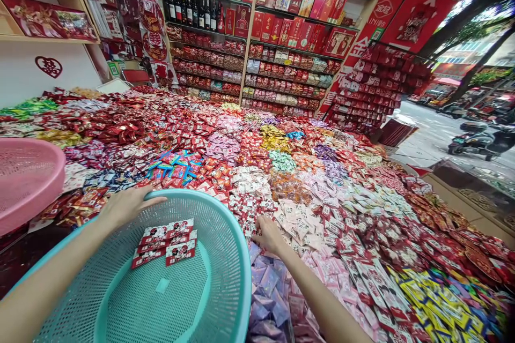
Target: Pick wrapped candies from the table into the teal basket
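Observation:
My left hand grips the far left rim of a teal plastic basket, its thumb lying along the edge. Inside the basket lie several red-and-white candy packets, grouped toward its far side. Just right of the basket, my right hand reaches down into the loose candy, its fingers curled. Small red-and-white packets surround those fingertips; whether one is held is hidden. Beside this hand are cream-coloured packets, with lilac packets nearer to me.
A pink basket stands at the left. Wrapped sweets in many colours cover the wide display, including yellow packets at the near right. Shelves with bottles and red boxes rise behind. Outside at the right, a scooter is parked.

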Motion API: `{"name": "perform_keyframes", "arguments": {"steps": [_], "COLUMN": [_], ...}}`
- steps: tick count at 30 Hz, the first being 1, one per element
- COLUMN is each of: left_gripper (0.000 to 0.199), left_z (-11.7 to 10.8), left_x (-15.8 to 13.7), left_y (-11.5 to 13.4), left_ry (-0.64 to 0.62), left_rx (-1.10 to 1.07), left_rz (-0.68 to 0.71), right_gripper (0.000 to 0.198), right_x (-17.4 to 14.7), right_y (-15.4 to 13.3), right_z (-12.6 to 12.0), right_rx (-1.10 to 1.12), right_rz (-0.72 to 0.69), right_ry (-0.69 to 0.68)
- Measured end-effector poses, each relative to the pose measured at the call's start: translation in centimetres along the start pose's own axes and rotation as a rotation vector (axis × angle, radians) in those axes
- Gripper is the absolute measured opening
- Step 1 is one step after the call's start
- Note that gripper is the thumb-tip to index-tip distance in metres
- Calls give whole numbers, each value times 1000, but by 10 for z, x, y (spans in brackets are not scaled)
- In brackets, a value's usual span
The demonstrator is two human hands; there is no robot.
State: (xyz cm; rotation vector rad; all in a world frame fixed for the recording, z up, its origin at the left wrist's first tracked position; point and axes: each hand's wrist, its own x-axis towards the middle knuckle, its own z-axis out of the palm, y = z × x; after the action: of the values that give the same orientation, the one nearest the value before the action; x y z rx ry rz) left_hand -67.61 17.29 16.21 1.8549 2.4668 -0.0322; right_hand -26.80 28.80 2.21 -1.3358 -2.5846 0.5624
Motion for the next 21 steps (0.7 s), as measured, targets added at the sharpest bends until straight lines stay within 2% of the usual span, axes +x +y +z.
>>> {"name": "perform_keyframes", "arguments": {"steps": [4, 6, 8, 10, 15, 18, 21], "left_gripper": [55, 56, 58, 61, 68, 72, 75], "left_z": [0, 0, 0, 1, 2, 2, 1], "left_x": [0, 1, 1, 2, 4, 4, 6], "left_y": [1, 2, 3, 3, 3, 5, 8], "left_ry": [1, -4, -9, -10, -14, -4, 9], "left_rx": [41, 49, 53, 54, 45, 41, 38], "left_rz": [10, 7, 1, -3, 0, 7, 29], "right_gripper": [29, 23, 14, 17, 40, 43, 43], "right_x": [2, 3, 2, -1, -15, -22, -27], "right_y": [9, 11, 13, 13, 7, -4, -19], "right_z": [-4, -10, -19, -31, -70, -88, -101], "right_rx": [333, 495, 576, 650, 1014, 1256, 1431], "right_rz": [83, 125, 135, 152, 317, 417, 443], "right_ry": [-23, -72, -112, -128, -54, -12, 1]}}
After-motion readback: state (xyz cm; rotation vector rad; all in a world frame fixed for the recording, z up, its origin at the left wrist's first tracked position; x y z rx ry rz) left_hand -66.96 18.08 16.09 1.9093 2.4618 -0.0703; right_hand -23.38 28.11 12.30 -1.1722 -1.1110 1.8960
